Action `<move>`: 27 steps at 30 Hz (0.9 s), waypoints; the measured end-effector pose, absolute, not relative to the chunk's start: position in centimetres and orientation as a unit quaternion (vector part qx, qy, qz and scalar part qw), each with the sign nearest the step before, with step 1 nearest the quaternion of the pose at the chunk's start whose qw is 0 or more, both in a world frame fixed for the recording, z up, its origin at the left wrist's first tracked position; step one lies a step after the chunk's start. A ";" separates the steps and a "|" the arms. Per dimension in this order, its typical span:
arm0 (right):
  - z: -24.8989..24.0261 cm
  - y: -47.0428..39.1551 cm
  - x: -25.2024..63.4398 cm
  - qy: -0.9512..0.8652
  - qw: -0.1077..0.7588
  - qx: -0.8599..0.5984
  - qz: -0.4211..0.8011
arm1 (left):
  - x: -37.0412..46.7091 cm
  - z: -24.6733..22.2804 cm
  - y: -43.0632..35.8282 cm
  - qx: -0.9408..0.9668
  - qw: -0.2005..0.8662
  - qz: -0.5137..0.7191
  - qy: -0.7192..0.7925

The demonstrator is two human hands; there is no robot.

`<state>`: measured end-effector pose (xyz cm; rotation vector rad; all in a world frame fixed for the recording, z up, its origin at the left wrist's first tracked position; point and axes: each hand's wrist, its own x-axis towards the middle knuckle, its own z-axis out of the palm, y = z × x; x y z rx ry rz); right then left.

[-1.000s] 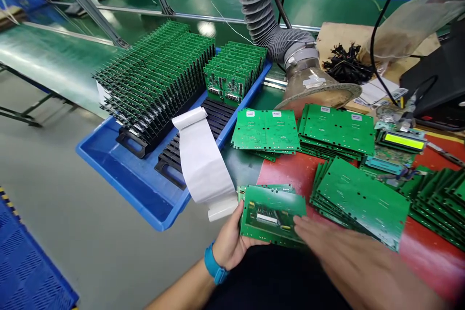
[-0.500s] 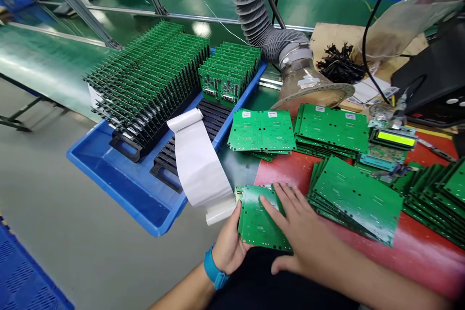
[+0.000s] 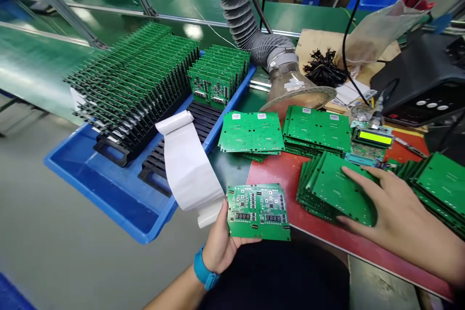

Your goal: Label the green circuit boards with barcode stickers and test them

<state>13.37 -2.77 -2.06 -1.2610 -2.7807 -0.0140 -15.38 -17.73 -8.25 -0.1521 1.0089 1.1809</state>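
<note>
My left hand grips a green circuit board by its left and lower edges. The board faces up with two small digit displays, chips and other parts. To the right, my right hand lies over the top board of a stack of circuit boards, fingers spread and the thumb by the near edge. That stack shows its plain solder side. Left of the held board, a curling white paper strip hangs over the rim of the blue tray.
Black racks in the tray hold many upright boards. Further board stacks lie on the bench beside a tester with a lit yellow display. A grey extraction hose hangs behind, near a black machine. Across the bench is another person.
My right hand has moved right, from the board in my left hand to the stack. The plain green face over my left hand has given way to a face with parts. The view has shifted slightly.
</note>
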 end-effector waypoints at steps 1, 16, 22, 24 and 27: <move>-2.5 -2.3 13.7 -0.913 0.038 -0.405 -0.014 | -15.3 -8.2 -17.7 -0.075 0.708 0.536 0.453; -3.1 -10.4 2.7 -0.981 0.156 -0.114 0.002 | -16.2 -8.0 -18.0 -0.062 0.784 0.532 0.314; -1.1 -6.5 1.2 -0.938 0.155 -0.233 0.205 | -15.9 -8.5 -18.8 0.002 0.723 0.585 0.367; -2.2 -6.2 0.4 -0.925 0.151 -0.253 0.239 | -15.6 -8.6 -19.4 0.038 0.671 0.585 0.454; -2.8 -7.5 1.4 -0.901 0.241 -0.287 0.218 | -15.3 -7.5 -19.7 0.082 0.593 0.564 0.570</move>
